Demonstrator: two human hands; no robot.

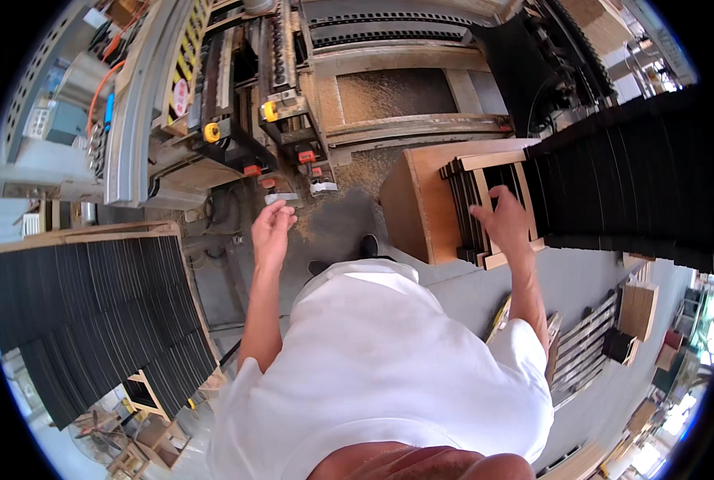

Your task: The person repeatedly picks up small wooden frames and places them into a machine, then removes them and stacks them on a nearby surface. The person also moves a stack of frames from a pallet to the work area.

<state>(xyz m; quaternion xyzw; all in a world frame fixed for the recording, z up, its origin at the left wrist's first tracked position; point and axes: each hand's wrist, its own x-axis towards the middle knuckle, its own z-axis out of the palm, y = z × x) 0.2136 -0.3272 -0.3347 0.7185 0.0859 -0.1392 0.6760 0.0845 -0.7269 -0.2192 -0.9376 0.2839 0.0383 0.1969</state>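
head view: wooden frames lie on the box, under a wide right hand; left of the box, left hand half-curled.

Head-worn fisheye, facing down; hands near

My bare forearms reach forward, spread well apart. My left hand is raised ahead of me, its fingers loosely bent toward the thumb; my right hand, out toward my side, stands half open, thumb and forefinger parted, wrist angled slightly inward.
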